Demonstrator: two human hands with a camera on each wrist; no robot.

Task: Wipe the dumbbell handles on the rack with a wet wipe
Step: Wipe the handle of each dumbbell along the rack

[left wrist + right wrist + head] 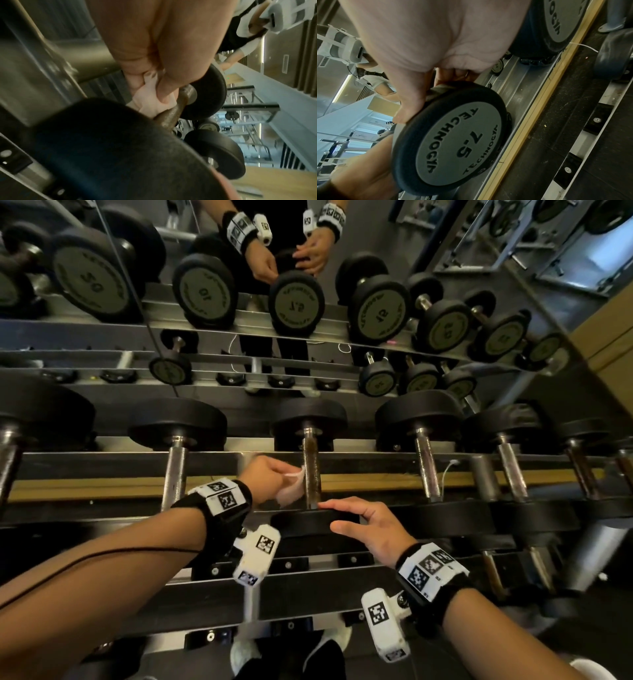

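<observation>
On the upper rack rail lies the 7.5 dumbbell, whose brownish worn handle (311,463) runs away from me. My left hand (274,474) pinches a pale wet wipe (291,491) and holds it against the left side of that handle. The left wrist view shows the wipe (149,100) bunched under the thumb and fingers and touching the handle (171,115). My right hand (359,518) grips the near black head (301,523), fingers over its top and thumb on the front. From the right wrist the head (457,142) reads 7.5, held at its rim by the right hand (412,94).
Other dumbbells sit close on both sides, one handle to the left (176,470) and one to the right (426,467). A mirror (308,344) behind the rack reflects the dumbbells and my hands. A lower rack tier (171,601) runs below my wrists.
</observation>
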